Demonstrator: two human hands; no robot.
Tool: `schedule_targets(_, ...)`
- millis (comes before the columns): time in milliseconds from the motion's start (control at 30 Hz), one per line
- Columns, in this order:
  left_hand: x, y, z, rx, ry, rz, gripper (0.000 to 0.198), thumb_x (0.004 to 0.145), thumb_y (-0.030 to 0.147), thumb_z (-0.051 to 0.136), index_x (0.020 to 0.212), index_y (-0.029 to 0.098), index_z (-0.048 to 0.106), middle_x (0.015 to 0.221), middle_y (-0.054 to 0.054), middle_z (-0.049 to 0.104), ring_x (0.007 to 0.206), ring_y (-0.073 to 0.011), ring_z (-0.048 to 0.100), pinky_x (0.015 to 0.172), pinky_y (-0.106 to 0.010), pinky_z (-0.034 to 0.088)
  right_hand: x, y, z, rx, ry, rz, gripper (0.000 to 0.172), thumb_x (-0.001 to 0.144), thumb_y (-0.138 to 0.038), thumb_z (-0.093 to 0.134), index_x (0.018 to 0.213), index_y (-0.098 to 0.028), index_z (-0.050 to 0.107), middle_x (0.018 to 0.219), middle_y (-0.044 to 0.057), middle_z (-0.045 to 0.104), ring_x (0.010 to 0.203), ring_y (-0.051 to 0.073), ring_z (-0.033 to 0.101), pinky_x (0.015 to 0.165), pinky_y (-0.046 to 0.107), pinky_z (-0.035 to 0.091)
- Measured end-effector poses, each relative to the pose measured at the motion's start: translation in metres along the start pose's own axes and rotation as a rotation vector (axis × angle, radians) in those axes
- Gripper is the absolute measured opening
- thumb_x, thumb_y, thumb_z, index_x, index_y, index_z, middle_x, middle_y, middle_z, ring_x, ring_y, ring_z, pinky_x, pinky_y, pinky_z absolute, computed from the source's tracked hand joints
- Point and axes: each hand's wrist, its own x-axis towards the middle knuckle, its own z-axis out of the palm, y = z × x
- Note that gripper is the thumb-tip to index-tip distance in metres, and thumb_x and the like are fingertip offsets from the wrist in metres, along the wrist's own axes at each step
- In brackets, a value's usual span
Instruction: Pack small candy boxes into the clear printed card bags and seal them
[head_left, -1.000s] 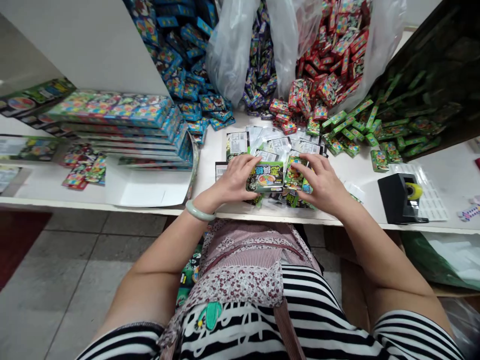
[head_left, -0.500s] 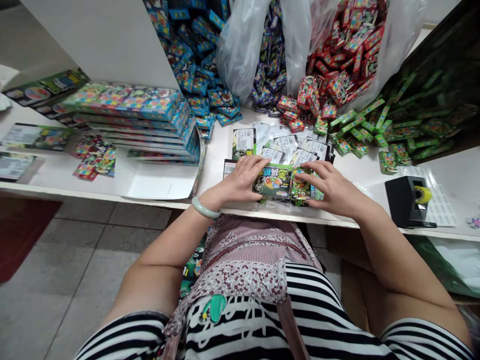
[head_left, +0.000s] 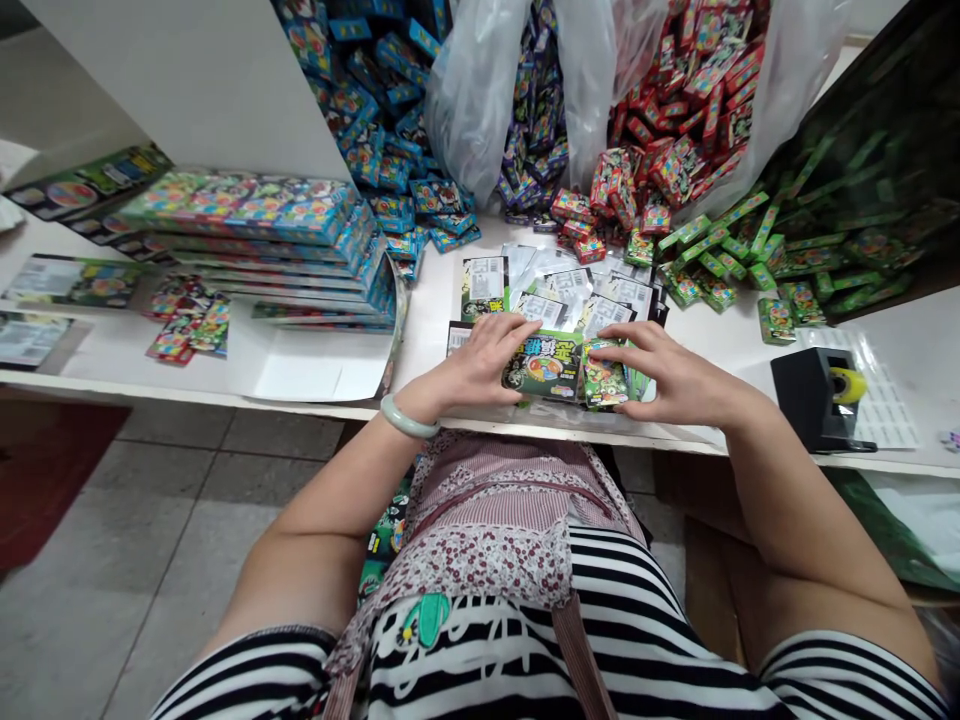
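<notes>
Head view: at frame centre, left hand [head_left: 487,362] had its grip partly closed, fingers and thumb on opposite edges of a dark-green printed packet [head_left: 551,368]. Right of centre, right hand [head_left: 667,375] had a narrow grip on a small green box [head_left: 604,384], just beside the packet's right end. White worktop [head_left: 433,312] beneath; black tape dispenser [head_left: 806,400] stood at frame right.

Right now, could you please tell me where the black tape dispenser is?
In the head view, the black tape dispenser stands near the front edge of the table, right of the right hand and beside a white sheet.
</notes>
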Motion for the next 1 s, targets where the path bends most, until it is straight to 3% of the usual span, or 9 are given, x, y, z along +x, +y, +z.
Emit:
schedule_targets(333, 0.005, 0.006, 0.004, -0.075, -0.018, -0.006, 0.105, 0.068, 0.046, 0.081, 0.153, 0.018, 0.028, 0.144, -0.019, 0.044, 0.134, -0.0396, 0.043, 0.116, -0.058, 0.035, 0.011, 0.001, 0.001, -0.062, -0.032, 0.046, 0.061, 0.081, -0.034, 0.072, 0.14, -0.028, 0.057, 0.143, 0.014, 0.053, 0.129, 0.037, 0.05, 0.105, 0.062, 0.046)
schedule_targets(500, 0.004, 0.008, 0.009, -0.101, 0.006, -0.048, 0.103, 0.067, 0.046, 0.083, 0.152, 0.02, 0.03, 0.144, -0.017, 0.044, 0.135, -0.0398, 0.042, 0.116, -0.059, 0.035, 0.016, 0.003, 0.014, 0.018, -0.025, 0.083, 0.069, 0.082, -0.034, 0.073, 0.146, -0.032, 0.047, 0.152, 0.011, 0.042, 0.139, 0.034, 0.044, 0.112, 0.06, 0.043)
schedule_targets(600, 0.0, 0.007, 0.009, -0.086, 0.053, -0.082, 0.1, 0.067, 0.046, 0.084, 0.15, 0.019, 0.034, 0.142, -0.018, 0.045, 0.133, -0.0391, 0.043, 0.115, -0.059, 0.036, 0.014, 0.004, 0.021, 0.1, 0.088, 0.076, 0.078, 0.081, -0.043, 0.075, 0.149, -0.029, 0.041, 0.152, 0.013, 0.042, 0.141, 0.033, 0.043, 0.113, 0.057, 0.043)
schedule_targets(700, -0.002, 0.008, 0.01, -0.069, 0.115, -0.115, 0.102, 0.066, 0.046, 0.085, 0.149, 0.019, 0.034, 0.138, -0.017, 0.047, 0.13, -0.0378, 0.046, 0.113, -0.057, 0.039, 0.014, -0.002, 0.032, 0.071, 0.24, 0.122, 0.056, 0.088, -0.044, 0.066, 0.139, -0.026, 0.051, 0.136, 0.014, 0.059, 0.137, 0.034, 0.048, 0.114, 0.06, 0.038)
schedule_targets(767, -0.002, 0.01, 0.012, -0.06, 0.136, -0.125, 0.103, 0.065, 0.046, 0.085, 0.15, 0.019, 0.033, 0.137, -0.017, 0.047, 0.129, -0.0378, 0.046, 0.113, -0.057, 0.039, 0.017, -0.009, 0.042, 0.044, 0.265, 0.168, 0.039, 0.093, -0.039, 0.057, 0.131, -0.028, 0.057, 0.128, 0.011, 0.067, 0.137, 0.034, 0.049, 0.117, 0.065, 0.03)
schedule_targets(867, -0.002, 0.011, 0.016, -0.059, 0.155, -0.128, 0.102, 0.067, 0.048, 0.084, 0.151, 0.019, 0.032, 0.137, -0.017, 0.047, 0.129, -0.0379, 0.046, 0.113, -0.058, 0.04, 0.019, -0.015, 0.052, 0.087, 0.316, 0.242, 0.036, 0.095, -0.035, 0.052, 0.13, -0.029, 0.058, 0.122, 0.008, 0.072, 0.14, 0.033, 0.047, 0.119, 0.068, 0.021)
schedule_targets(1000, -0.007, 0.006, 0.017, -0.068, 0.208, -0.147, 0.103, 0.067, 0.051, 0.084, 0.151, 0.02, 0.033, 0.134, -0.015, 0.047, 0.127, -0.0357, 0.047, 0.112, -0.056, 0.042, 0.027, 0.008, 0.049, 0.241, 0.522, 0.35, 0.035, 0.094, -0.038, 0.053, 0.126, -0.026, 0.061, 0.111, 0.007, 0.075, 0.122, 0.028, 0.063, 0.111, 0.057, 0.039)
